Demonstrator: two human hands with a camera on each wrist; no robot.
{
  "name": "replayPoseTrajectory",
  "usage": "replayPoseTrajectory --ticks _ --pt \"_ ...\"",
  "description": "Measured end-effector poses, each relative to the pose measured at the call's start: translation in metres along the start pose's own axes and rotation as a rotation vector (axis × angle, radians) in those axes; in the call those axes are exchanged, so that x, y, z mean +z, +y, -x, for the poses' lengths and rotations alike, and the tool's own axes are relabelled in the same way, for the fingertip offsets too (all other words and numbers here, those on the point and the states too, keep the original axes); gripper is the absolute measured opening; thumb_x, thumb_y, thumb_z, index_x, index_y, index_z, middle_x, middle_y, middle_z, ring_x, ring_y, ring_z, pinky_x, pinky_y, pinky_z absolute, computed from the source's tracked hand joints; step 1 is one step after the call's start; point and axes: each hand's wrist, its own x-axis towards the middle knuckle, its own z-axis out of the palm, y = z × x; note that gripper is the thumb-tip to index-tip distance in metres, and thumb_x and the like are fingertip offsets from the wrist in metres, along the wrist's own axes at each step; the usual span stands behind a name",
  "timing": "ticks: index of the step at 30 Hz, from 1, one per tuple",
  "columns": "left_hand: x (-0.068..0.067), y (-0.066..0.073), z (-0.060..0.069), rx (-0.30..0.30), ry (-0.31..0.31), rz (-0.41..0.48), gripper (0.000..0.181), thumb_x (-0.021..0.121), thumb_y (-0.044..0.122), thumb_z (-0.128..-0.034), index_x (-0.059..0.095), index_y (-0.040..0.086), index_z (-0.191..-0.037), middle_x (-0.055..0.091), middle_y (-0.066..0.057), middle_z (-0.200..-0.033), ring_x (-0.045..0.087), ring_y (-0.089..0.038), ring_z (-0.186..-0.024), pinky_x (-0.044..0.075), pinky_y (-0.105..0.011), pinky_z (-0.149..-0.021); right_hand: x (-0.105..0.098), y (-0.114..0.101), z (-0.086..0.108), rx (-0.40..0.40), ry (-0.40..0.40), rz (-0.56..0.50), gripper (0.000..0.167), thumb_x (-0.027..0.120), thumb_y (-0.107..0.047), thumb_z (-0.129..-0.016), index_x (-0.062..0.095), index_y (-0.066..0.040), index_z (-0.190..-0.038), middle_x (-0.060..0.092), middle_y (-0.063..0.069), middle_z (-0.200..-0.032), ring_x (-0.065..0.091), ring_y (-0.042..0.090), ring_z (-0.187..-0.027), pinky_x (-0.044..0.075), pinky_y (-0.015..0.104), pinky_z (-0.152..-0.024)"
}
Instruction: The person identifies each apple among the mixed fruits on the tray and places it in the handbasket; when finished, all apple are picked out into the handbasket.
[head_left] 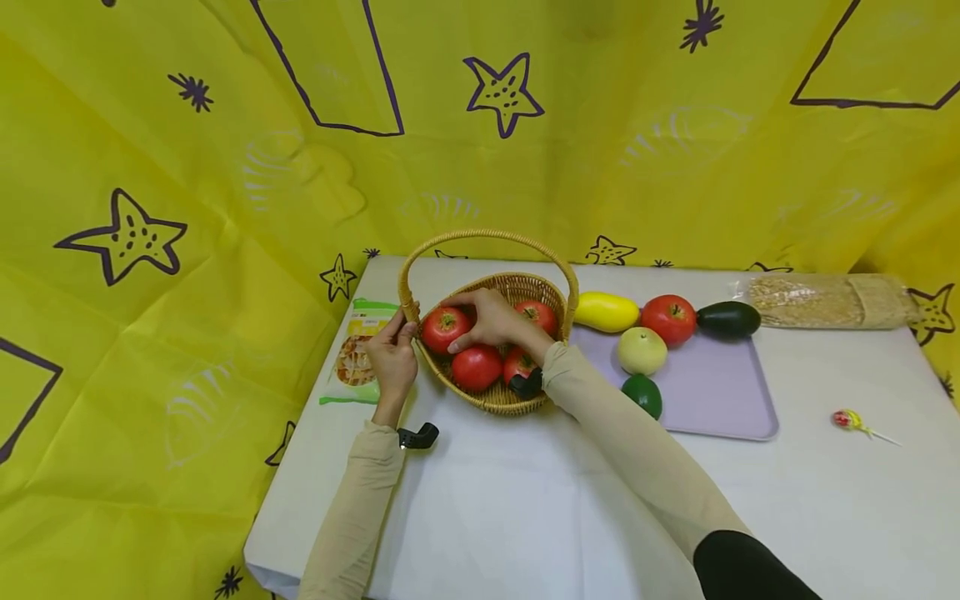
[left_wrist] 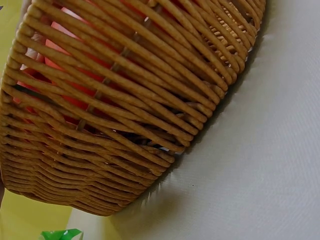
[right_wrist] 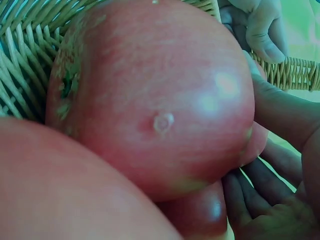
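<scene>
A wicker basket (head_left: pixel 504 407) with a tall arched handle stands on the table and holds several red apples. With its thumb and fingers, my left hand (head_left: pixel 393 367) pinches the basket's left rim by the foot of the handle. My right hand (head_left: pixel 491 317) reaches inside from the right and grips the leftmost apple (head_left: pixel 445 327), thumb on the near side and fingers over the far side. Another apple (head_left: pixel 477 368) lies just in front of that hand. Through the woven wall (left_wrist: pixel 125 100) in the left wrist view, red shows. One apple (right_wrist: pixel 160 100) fills much of the right wrist view.
A lilac tray (head_left: pixel 720 408) right of the basket bears a yellow squash-like vegetable (head_left: pixel 607 312), a red fruit (head_left: pixel 668 321), a pale green fruit (head_left: pixel 642 351) and dark green produce (head_left: pixel 727 321). A waffle packet (head_left: pixel 356 354), a bagged tan bundle (head_left: pixel 810 301) and a lollipop (head_left: pixel 847 419) lie around.
</scene>
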Motion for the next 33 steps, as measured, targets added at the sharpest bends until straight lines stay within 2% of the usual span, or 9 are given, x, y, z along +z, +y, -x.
replayPoseTrajectory --ticks 5,10,15,23,28,33 --pt "-0.001 0.000 0.002 0.010 -0.001 -0.015 0.033 0.069 -0.008 -0.0974 0.069 -0.011 -0.130 0.072 -0.029 -0.122 0.073 -0.030 -0.110 0.057 -0.009 -0.088 0.001 0.003 -0.001 -0.011 -0.006 -0.005 0.081 0.099 -0.027 -0.075 0.065 -0.009 -0.146 0.068 0.013 -0.144 0.061 0.032 -0.135 0.048 0.044 -0.119" --pt "-0.001 0.002 0.002 0.017 0.006 -0.044 0.032 0.071 -0.007 -0.0966 0.069 -0.011 -0.129 0.072 -0.030 -0.121 0.073 -0.038 -0.109 0.056 -0.008 -0.088 0.001 -0.001 -0.001 -0.013 -0.046 0.025 0.079 0.098 -0.029 -0.077 0.066 -0.010 -0.146 0.069 0.012 -0.143 0.062 0.030 -0.132 0.049 0.042 -0.117" --pt "0.001 0.003 0.001 0.010 0.015 -0.063 0.032 0.070 -0.009 -0.0959 0.070 -0.011 -0.128 0.072 -0.030 -0.121 0.072 -0.040 -0.110 0.055 -0.006 -0.087 0.000 -0.003 0.000 -0.014 -0.054 0.070 0.079 0.096 -0.030 -0.078 0.065 -0.009 -0.147 0.069 0.013 -0.143 0.062 0.030 -0.133 0.049 0.043 -0.117" --pt "0.004 0.003 0.001 0.007 0.021 -0.073 0.032 0.065 -0.016 -0.0952 0.065 -0.020 -0.127 0.069 -0.038 -0.119 0.069 -0.052 -0.109 0.053 -0.004 -0.087 -0.003 -0.004 0.001 -0.036 -0.052 0.069 0.078 0.096 -0.031 -0.079 0.064 -0.009 -0.147 0.068 0.012 -0.144 0.061 0.030 -0.135 0.047 0.043 -0.119" --pt "0.002 0.002 0.002 0.003 0.016 -0.050 0.033 0.068 -0.013 -0.0958 0.069 -0.014 -0.128 0.072 -0.033 -0.119 0.072 -0.048 -0.108 0.054 -0.004 -0.085 -0.013 -0.006 0.013 -0.070 -0.008 0.027 0.074 0.096 -0.029 -0.080 0.067 -0.009 -0.144 0.069 0.011 -0.144 0.059 0.030 -0.138 0.044 0.045 -0.122" --pt "-0.001 0.000 0.002 0.018 0.012 -0.039 0.032 0.071 -0.007 -0.0963 0.071 -0.011 -0.128 0.073 -0.031 -0.120 0.073 -0.045 -0.108 0.056 -0.007 -0.086 -0.030 -0.009 0.040 -0.105 0.021 -0.011 0.073 0.094 -0.027 -0.081 0.066 -0.008 -0.146 0.068 0.013 -0.145 0.059 0.034 -0.138 0.046 0.051 -0.120"
